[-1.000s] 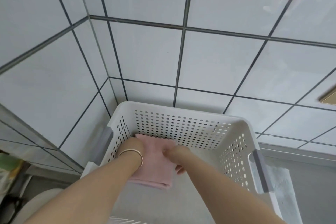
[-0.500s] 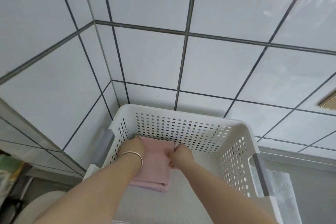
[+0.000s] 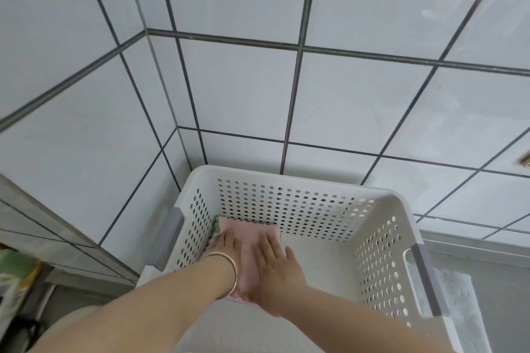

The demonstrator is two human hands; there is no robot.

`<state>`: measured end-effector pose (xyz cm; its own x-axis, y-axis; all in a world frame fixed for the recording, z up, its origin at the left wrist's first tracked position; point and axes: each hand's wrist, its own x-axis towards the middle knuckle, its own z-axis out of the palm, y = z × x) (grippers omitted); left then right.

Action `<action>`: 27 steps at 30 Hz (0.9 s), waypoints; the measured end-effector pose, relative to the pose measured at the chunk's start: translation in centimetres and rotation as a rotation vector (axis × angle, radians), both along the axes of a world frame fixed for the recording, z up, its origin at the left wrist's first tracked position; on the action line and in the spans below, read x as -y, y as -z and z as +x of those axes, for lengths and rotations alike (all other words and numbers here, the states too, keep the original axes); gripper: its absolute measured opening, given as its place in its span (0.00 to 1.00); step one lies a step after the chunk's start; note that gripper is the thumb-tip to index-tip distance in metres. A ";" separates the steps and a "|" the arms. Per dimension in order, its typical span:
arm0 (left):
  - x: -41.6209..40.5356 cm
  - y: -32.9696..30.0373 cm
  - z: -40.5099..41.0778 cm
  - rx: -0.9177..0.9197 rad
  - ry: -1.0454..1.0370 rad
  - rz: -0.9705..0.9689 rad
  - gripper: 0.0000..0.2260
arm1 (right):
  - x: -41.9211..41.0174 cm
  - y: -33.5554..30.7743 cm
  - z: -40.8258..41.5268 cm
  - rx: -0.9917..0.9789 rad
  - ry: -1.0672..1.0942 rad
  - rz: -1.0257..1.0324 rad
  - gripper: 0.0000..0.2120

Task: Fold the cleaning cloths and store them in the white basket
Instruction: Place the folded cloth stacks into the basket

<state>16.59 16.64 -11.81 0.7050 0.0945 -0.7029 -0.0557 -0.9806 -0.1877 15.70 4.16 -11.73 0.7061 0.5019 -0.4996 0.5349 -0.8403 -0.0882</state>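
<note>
A folded pink cleaning cloth (image 3: 249,231) lies on the floor of the white perforated basket (image 3: 292,180), in its far left corner. A strip of green cloth (image 3: 217,227) peeks out at its left edge. My left hand (image 3: 225,243), with a gold bangle on the wrist, rests flat on the cloth's left side. My right hand (image 3: 275,259) lies flat on its right side, fingers spread. Both palms press down and neither grips the cloth.
The basket stands in a corner of grey tiled walls (image 3: 358,109). It has grey handles on the left (image 3: 169,235) and right (image 3: 424,281). A pale cloth (image 3: 456,295) lies on the surface to the right of the basket. Bags sit low at the far left (image 3: 11,272).
Both hands let go of the pink cloth and now lie flat on it. The cloth went from held just above the basket floor to lying in the far left corner.
</note>
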 end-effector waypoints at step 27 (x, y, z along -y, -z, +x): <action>26.6 -19.3 -10.3 1.112 0.093 -1.403 0.14 | 26.7 -16.8 -3.7 0.423 0.940 0.877 0.05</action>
<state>6.33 -10.00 7.45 0.8230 -0.1594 0.5452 -0.5556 -0.4257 0.7142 12.03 -22.55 5.06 0.9743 -0.2135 0.0723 -0.0872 -0.6525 -0.7527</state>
